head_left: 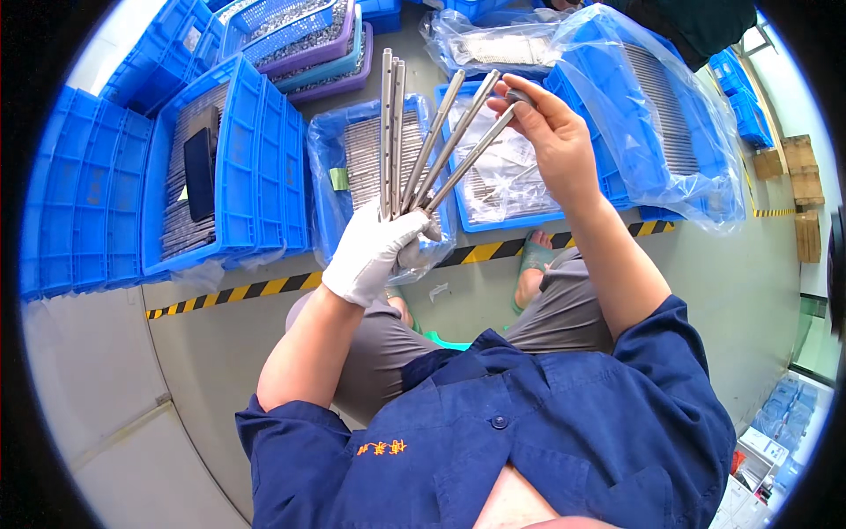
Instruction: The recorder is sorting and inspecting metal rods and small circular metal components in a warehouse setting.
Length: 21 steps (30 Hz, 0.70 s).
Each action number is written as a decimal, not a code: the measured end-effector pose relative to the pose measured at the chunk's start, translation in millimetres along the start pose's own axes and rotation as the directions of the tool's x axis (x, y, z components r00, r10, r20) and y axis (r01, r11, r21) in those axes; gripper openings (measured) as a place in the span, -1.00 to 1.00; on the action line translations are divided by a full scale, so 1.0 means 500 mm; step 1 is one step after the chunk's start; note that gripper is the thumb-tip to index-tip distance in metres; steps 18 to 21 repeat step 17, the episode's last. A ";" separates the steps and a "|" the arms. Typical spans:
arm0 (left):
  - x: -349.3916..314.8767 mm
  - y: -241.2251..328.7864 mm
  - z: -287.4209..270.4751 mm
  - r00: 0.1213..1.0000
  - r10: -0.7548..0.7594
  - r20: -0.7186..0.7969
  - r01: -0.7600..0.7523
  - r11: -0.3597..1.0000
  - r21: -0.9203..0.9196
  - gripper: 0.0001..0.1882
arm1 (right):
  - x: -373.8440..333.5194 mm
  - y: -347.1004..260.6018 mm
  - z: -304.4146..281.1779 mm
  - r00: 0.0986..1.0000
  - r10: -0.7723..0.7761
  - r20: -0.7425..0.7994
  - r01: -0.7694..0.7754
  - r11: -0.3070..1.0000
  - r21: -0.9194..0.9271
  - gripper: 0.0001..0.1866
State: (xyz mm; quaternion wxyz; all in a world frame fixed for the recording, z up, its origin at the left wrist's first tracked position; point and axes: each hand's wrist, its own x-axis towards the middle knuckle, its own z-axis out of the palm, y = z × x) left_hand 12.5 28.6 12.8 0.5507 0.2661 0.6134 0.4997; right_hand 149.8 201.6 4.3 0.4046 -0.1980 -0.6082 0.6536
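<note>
My left hand (370,256), in a white glove, is closed around the lower ends of several slim grey metal rods (454,137). The rods fan upward and show small holes along their sides. My bare right hand (564,141) pinches a small dark round piece (518,96) at the top of the rightmost rod. Whether that piece is fixed to the rod or separate, I cannot tell. Below the rods stands a blue crate (319,163) lined with clear plastic, with many similar rods lying in it.
Right of it, another blue crate (511,222) holds rods under plastic film. Tall blue crates (264,167) stand at left, a dark phone (200,175) resting on rods inside. Far left are colored baskets (330,84) of small metal parts. Striped floor tape (480,253) runs before my feet.
</note>
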 end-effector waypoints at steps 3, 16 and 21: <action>-0.008 0.008 0.014 0.999 0.010 -0.031 -0.010 1.000 -0.012 -0.81 | -0.007 0.007 0.012 0.988 -0.138 -0.070 0.124 0.978 -0.167 -0.73; -0.004 0.010 -0.036 0.998 -0.035 0.060 0.032 0.998 0.049 -0.79 | 0.032 -0.054 -0.091 0.869 0.232 0.438 -0.112 0.952 -0.283 -0.63; -0.004 0.011 -0.033 0.999 -0.004 0.052 -0.002 0.995 0.097 -0.79 | 0.037 -0.057 -0.104 0.843 0.261 0.470 -0.127 0.947 -0.296 -0.64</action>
